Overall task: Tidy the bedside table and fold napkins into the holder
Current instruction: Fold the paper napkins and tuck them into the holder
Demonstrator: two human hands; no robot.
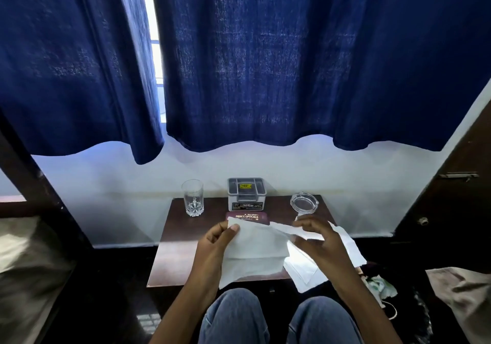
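Note:
A white napkin hangs above the front of the dark wooden bedside table. My left hand pinches its upper left corner between thumb and fingers. My right hand grips the napkin's upper right part, fingers curled over the paper. More white napkins lie under my right hand at the table's front right, overhanging the edge. A grey square napkin holder stands at the back centre against the wall.
A drinking glass stands at the back left, a glass ashtray at the back right. A maroon spectacle case lies in front of the holder. Blue curtains hang above. My knees are below the table's front edge.

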